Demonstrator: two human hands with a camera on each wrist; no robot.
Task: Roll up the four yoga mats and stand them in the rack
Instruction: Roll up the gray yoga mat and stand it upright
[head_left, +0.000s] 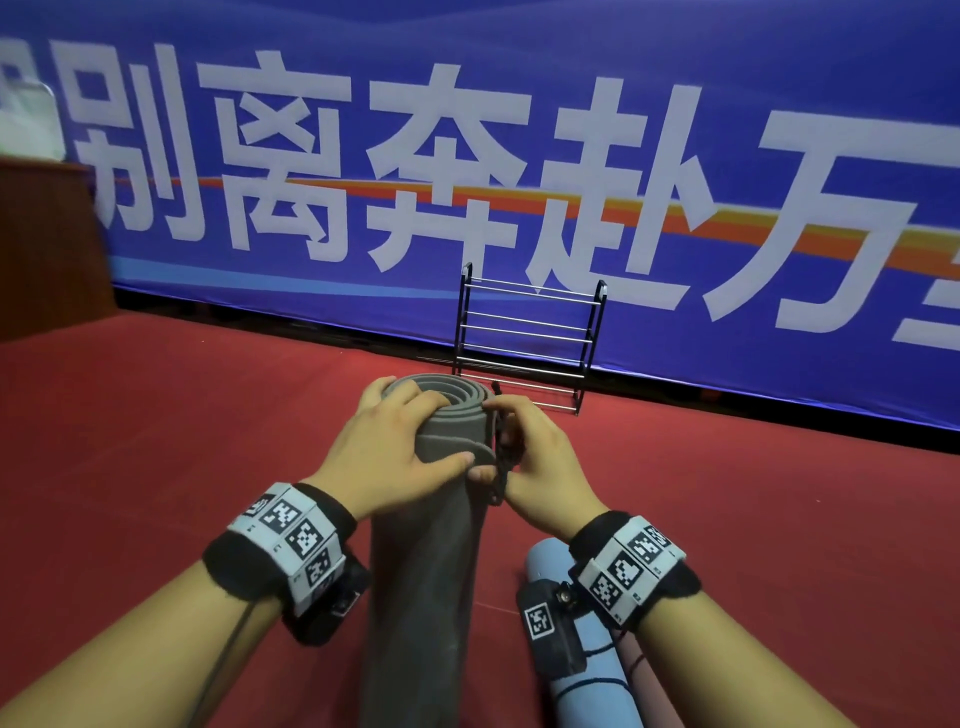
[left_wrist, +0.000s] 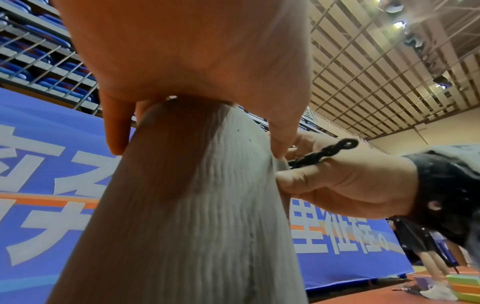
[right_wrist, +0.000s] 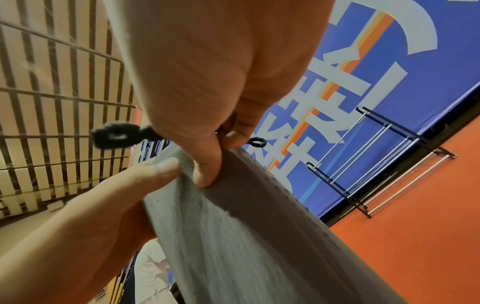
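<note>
At the far left a dark brown wooden panel (head_left: 47, 244) rises from the red carpeted floor (head_left: 182, 441), and from there the floor runs bare as far as the person's forearms. The left hand (head_left: 379, 452) wraps round the upper end of the rolled grey foam yoga mat (head_left: 421, 571), fingers curled over its far side and thumb pressed along the loose outer edge of the roll, so this hand is grasping the mat. The mat stands upright in the middle, its spiral top end showing just above the fingers. The right hand (head_left: 535, 457) is on the mat's right side, its thumb against the same flap edge and its fingers pinching a black braided cord (head_left: 501, 457) that hangs down beside the roll; the cord's loop shows past the knuckles in the left wrist view (left_wrist: 327, 152). Beyond the hands, a black-framed metal rack with silver crossbars (head_left: 530, 332) stands at the foot of the blue banner with large white characters (head_left: 519, 156), with open red floor between it and the mat. Lower right, beside the right wrist, a rolled light blue yoga mat (head_left: 592, 670) stands with a pink roll (head_left: 641, 670) just beside it, largely hidden. Right of them the floor lies open to the banner's lower edge.
</note>
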